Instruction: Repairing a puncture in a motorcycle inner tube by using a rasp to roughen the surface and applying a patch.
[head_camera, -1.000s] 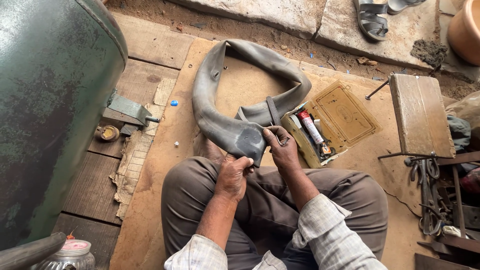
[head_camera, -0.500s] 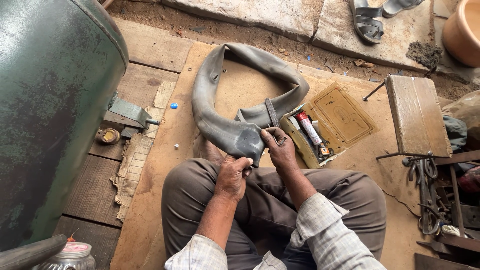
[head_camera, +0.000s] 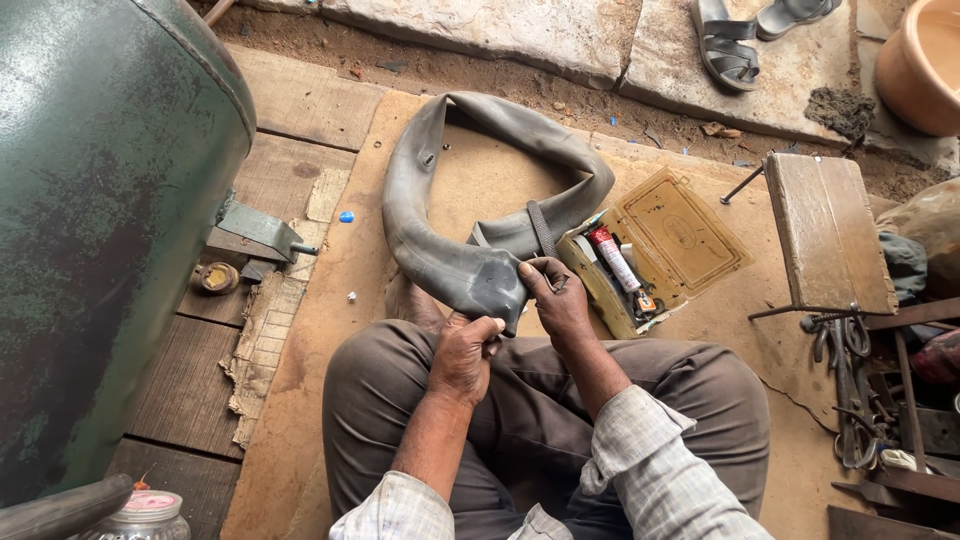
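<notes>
Head view: both hands worked on a fold of a grey inner tube on the person's lap.

The left hand (head_camera: 466, 352) was closed around the inner tube (head_camera: 450, 262); the right hand (head_camera: 556, 298) pinched its fold beside the open repair kit box (head_camera: 655, 250). I judged the slack rubber could slip from the grip, because only fingertips pressed it.

Pale checked shirt, sleeves rolled to forearms; grey-brown trousers; bare hands, no rings or watch visible.
</notes>
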